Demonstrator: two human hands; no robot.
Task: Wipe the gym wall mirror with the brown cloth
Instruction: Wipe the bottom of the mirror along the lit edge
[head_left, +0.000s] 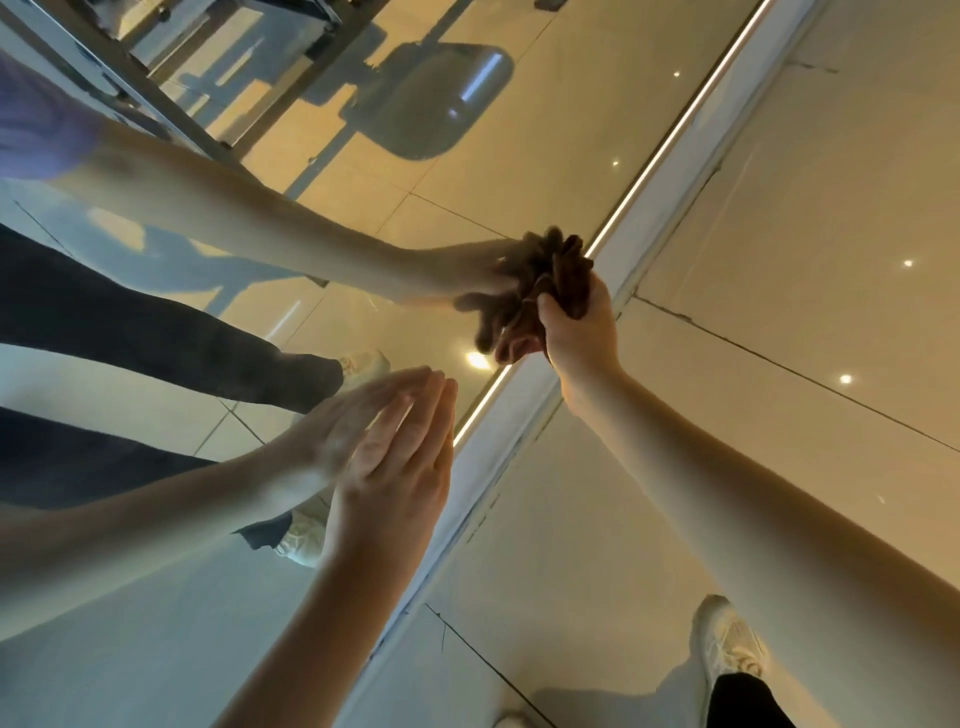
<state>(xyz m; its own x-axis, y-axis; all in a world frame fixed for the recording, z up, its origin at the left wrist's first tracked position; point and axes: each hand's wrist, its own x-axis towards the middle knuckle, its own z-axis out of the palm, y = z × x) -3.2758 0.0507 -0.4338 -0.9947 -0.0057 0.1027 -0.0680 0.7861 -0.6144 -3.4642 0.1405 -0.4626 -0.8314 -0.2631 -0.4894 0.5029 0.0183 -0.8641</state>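
The wall mirror (363, 218) fills the left and upper part of the head view, down to its white bottom frame (519, 410). My right hand (582, 327) grips the bunched brown cloth (563, 280) and holds it against the glass just above the frame. My left hand (400, 452) lies flat on the mirror with its fingers straight and together, lower left of the cloth. Both hands and arms are doubled by their reflections in the glass.
A lit strip (670, 140) runs along the mirror's lower edge. Beige floor tiles (779, 234) spread to the right, with my white shoe (727, 644) near the bottom. The mirror reflects gym equipment (426, 98) and dark trouser legs (156, 338).
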